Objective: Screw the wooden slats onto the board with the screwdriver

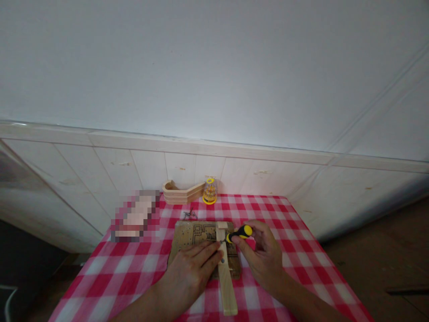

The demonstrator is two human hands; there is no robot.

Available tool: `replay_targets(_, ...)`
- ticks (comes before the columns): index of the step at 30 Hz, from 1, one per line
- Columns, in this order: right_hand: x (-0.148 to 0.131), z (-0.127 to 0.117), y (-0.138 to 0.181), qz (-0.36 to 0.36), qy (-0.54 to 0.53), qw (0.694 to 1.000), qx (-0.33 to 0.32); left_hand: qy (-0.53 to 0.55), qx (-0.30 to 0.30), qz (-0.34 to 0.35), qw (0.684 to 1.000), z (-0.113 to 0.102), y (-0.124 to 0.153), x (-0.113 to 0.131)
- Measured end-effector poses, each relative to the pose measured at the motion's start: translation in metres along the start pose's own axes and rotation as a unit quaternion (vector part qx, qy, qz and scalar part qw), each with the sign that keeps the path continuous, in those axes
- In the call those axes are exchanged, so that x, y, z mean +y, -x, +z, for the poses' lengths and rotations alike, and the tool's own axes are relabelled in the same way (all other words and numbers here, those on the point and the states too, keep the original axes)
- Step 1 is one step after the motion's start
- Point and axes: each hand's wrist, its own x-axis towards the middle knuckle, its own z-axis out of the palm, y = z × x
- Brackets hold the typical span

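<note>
A pale wooden strip [227, 286] lies lengthwise across a brown printed board [184, 235], its near end reaching over the tablecloth. A small block [222, 226] sits at its far end. My left hand [192, 268] rests over the board, closed on the strip with its fingertips pressed to the left edge. A screw [223, 260] shows in the strip beside those fingers. In my right hand [264, 250] is a yellow-and-black screwdriver [239, 233], tilted, its handle gripped between thumb and fingers. Its tip points at the strip near my left fingertips; exact contact is too small to tell.
Behind the board lies a little pile of dark screws [190, 214]. A curved wooden piece [182, 195] and a clear, yellow-based screwdriver-bit case [210, 192] stand by the wall. A blurred-out object [137, 217] lies at the left edge of the checked tablecloth [275, 214].
</note>
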Motion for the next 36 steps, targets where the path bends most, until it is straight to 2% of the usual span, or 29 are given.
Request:
replay_targets(15, -0.0025, -0.0005, -0.0045, -0.022, 0.007, 0.999, -0.023, 0.008, 0.010, -0.010, 1.000, -0.0003, -0.0005, 0.0008)
replay_targets(19, -0.0026, -0.0004, -0.0027, -0.021, 0.003, 0.999, -0.026, 0.005, -0.004, -0.010, 1.000, -0.0009, -0.0006, 0.0014)
replay_targets(28, -0.0079, -0.0035, -0.0040, -0.034, 0.001, 0.995, -0.098, 0.004, -0.002, -0.011, 1.000, 0.0007, 0.0002, 0.0011)
replay_targets(36, -0.0068, -0.0003, -0.0054, 0.017, 0.000, 0.997, -0.074, 0.005, -0.006, -0.016, 1.000, 0.0048, 0.0040, 0.0003)
